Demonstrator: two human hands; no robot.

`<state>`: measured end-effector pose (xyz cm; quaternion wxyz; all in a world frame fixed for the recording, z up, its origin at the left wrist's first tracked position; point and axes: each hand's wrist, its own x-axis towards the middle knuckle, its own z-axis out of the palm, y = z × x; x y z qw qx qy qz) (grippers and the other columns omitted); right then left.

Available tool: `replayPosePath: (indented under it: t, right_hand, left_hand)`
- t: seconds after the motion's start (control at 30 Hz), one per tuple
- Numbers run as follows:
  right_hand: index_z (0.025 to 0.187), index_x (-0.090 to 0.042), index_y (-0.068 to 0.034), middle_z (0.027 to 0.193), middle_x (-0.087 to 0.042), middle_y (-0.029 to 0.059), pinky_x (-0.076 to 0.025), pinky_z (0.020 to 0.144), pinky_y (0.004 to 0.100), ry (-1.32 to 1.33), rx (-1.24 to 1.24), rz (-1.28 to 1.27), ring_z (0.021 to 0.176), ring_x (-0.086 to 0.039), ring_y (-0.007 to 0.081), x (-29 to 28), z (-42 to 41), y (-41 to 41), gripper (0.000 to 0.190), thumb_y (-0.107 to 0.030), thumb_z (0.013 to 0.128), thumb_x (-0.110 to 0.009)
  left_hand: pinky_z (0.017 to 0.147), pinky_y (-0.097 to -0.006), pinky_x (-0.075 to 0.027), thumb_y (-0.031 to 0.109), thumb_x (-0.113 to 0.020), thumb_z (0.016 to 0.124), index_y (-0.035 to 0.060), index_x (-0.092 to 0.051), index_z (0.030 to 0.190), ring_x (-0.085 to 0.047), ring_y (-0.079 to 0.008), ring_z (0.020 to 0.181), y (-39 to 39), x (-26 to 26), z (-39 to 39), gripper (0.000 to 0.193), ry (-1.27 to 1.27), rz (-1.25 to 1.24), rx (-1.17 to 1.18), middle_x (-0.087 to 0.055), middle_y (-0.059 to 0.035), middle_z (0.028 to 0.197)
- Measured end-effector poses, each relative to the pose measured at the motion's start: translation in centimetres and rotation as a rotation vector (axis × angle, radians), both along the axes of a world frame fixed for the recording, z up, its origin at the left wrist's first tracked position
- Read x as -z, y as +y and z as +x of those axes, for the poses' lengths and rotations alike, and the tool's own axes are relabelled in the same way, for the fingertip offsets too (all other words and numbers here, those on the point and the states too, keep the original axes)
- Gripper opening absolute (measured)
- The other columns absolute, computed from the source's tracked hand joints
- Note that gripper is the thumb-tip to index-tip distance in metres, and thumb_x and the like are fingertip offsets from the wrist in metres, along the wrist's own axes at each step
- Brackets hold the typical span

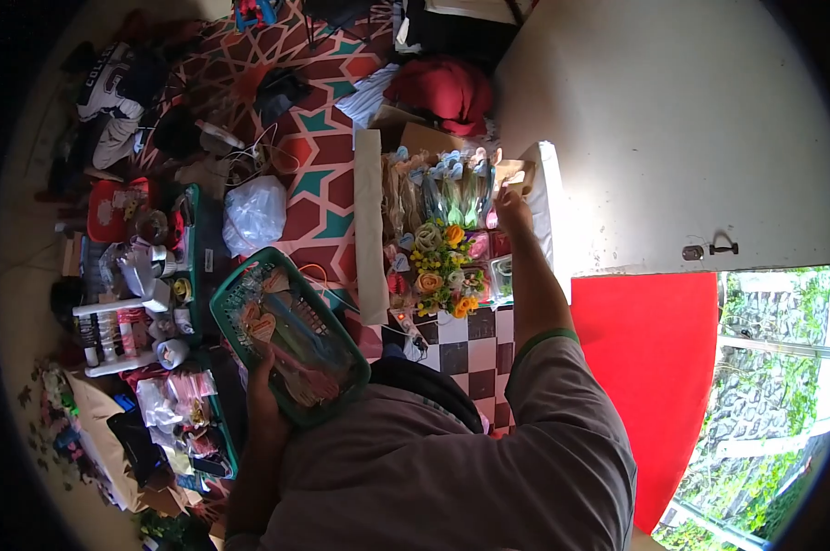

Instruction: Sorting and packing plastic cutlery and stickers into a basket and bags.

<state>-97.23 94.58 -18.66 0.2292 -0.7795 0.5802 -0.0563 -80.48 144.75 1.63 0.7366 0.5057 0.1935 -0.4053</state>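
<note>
A green plastic basket leans against my body, with my left hand holding its left side. Inside it lie clear-wrapped pink and blue cutlery sets with heart-shaped tags. My right hand reaches to the far right of a white-sided display stand, beside a brown card piece; whether its fingers grip anything is too small to tell. Rows of wrapped cutlery in beige, blue and green fill the stand. Nearer me are orange and yellow artificial flowers and small clear-lidded boxes.
Crates of craft supplies stand at the left, near a white plastic bag. A power strip with cables lies below the stand. A white door is at the right. Another person sits at the upper left.
</note>
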Motion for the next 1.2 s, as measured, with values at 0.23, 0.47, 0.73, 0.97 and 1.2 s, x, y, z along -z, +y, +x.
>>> replayPosePath:
  t: [0.23, 0.47, 0.73, 0.97, 1.2]
  right_hand:
    - [0.105, -0.061, -0.011, 0.098, -0.066, 0.0250, -0.049, 0.086, 0.0478, 0.053, 0.079, 0.010, 0.093, -0.064, 0.0405, 3.1, 2.0, -0.3, 0.052, -0.057, 0.089, -0.044]
    - [0.115, -0.054, -0.009, 0.102, -0.064, 0.0260, -0.049, 0.086, 0.0483, -0.068, 0.073, -0.162, 0.096, -0.063, 0.0410, 5.0, -1.2, -2.2, 0.045, -0.044, 0.086, -0.056]
    - [0.100, -0.063, -0.001, 0.093, -0.065, 0.0144, -0.049, 0.073, 0.0341, -0.773, -0.368, 0.246, 0.082, -0.064, 0.0252, -19.3, 10.6, 21.6, 0.021, -0.019, 0.088, -0.059]
    - [0.093, -0.064, -0.005, 0.088, -0.066, 0.0172, -0.051, 0.071, 0.0435, -0.179, -0.966, 0.193, 0.078, -0.066, 0.0335, -22.6, 11.5, 32.9, 0.034, -0.037, 0.088, -0.056]
    - [0.089, -0.060, -0.003, 0.072, -0.061, 0.0088, -0.049, 0.063, 0.0347, -0.387, -0.937, 0.427, 0.068, -0.063, 0.0204, -24.7, 10.8, 30.2, 0.025, -0.029, 0.090, -0.059]
  left_hand:
    - [0.088, -0.0366, -0.048, 0.025, -0.054, 0.093, 0.0057, -0.045, 0.127, -0.057, -0.0227, 0.102, -0.4, -0.1, -0.7, 0.040, -0.054, 0.065, 0.052, -0.056, -0.0096, 0.114]
    - [0.087, -0.0355, -0.049, 0.025, -0.055, 0.093, 0.0071, -0.049, 0.124, -0.057, -0.0202, 0.104, -0.1, 1.6, 0.1, 0.036, -0.002, -0.030, 0.057, -0.056, -0.0075, 0.115]
    - [0.091, -0.0374, -0.047, 0.030, -0.057, 0.093, 0.0101, -0.044, 0.130, -0.054, -0.0213, 0.110, -0.5, 2.6, 0.4, 0.044, 0.028, -0.140, -0.013, -0.054, -0.0073, 0.117]
    - [0.092, -0.0369, -0.047, 0.037, -0.049, 0.098, 0.0122, -0.036, 0.136, -0.052, -0.0205, 0.113, -2.6, 2.7, -0.3, 0.047, -0.029, -0.348, 0.045, -0.050, -0.0085, 0.125]
    - [0.090, -0.0371, -0.048, 0.048, -0.047, 0.095, 0.0060, -0.049, 0.126, -0.058, -0.0232, 0.105, -1.4, 2.5, 0.2, 0.052, 0.024, -0.321, 0.091, -0.058, -0.0102, 0.119]
